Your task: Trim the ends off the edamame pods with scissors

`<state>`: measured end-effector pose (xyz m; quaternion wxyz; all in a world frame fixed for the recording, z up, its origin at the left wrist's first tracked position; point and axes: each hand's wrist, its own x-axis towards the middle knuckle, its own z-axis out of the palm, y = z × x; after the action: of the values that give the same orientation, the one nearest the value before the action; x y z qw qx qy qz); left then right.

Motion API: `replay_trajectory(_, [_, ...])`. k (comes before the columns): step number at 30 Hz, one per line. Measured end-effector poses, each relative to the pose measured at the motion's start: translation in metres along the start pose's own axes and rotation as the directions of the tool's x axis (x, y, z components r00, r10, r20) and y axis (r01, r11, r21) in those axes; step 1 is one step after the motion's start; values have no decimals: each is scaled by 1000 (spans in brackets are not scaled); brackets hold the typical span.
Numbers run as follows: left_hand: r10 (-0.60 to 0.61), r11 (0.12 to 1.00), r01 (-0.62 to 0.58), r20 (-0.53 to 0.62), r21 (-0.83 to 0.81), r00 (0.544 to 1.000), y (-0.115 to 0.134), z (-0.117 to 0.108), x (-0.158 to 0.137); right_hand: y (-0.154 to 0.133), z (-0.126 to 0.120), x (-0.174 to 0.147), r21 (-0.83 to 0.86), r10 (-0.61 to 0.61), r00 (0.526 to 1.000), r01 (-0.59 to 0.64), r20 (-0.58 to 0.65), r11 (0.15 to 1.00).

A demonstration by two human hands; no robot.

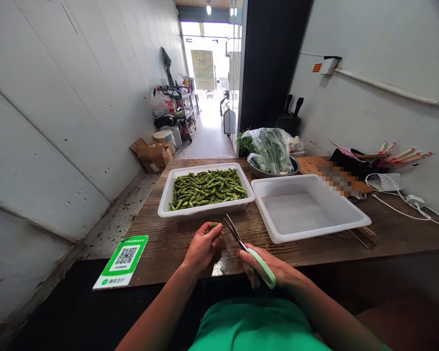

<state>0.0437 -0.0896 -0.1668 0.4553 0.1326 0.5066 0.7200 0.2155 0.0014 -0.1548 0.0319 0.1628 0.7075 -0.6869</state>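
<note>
- In the head view, with twelve o'clock straight ahead of the person, I see the left hand [204, 246] at eleven, its thumb and fingertips pinched together on a single green pod [212, 227], most of which they cover.
- The right hand [265, 262], at just past twelve, has its fingers curled closed around the pale green handles of a pair of scissors [260, 267].
- The scissor blades are slightly parted and point towards eleven, their tips just beside the pod; from here I can't quite tell whether they touch it.
- Between eleven and twelve, beyond the left hand, a white tray [166, 192] sits on the wooden table [149, 219], heaped with more green pods [208, 187].
- Around one, right beside that tray, stands a second white tray [292, 207], its pale bottom showing, with some thin sticks [366, 236] poking out near its right corner.
- Farther back, just past twelve, leafy greens [272, 148] in clear plastic fill a round metal bowl [254, 170].
- Past one there's a wooden board [310, 165], partly blurred out, and behind it a black holder [346, 163] with red-tipped sticks.
- Over at two, a white cable [433, 217] loops across the tabletop.
- At ten, a green-and-white QR card [126, 258] lies by the table's near edge.
- Off at eleven, a cardboard box [151, 157] rests on the floor.
</note>
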Motion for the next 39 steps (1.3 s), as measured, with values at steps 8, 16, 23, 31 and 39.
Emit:
replay_trajectory(8, [-5,984,-16,-113,-178,994,-4,10,-6,-3,4,5,10,52,997,-51,-62,999])
replay_trajectory(16, [-37,979,23,-62,-203,997,-8,15,-9,-3,6,7,-6,39,998,-39,-39,999])
replay_trajectory(23, [-93,969,85,-24,-232,995,-12,14,-8,4,10,11,128,56,998,-52,-26,990])
replay_trajectory(31, [-97,962,83,-44,-262,994,-16,16,-10,5,10,10,7,30,1000,-30,-7,1000])
replay_trajectory(39, [-98,963,82,-48,-256,994,-18,18,-11,3,10,8,16,28,999,-28,-34,999])
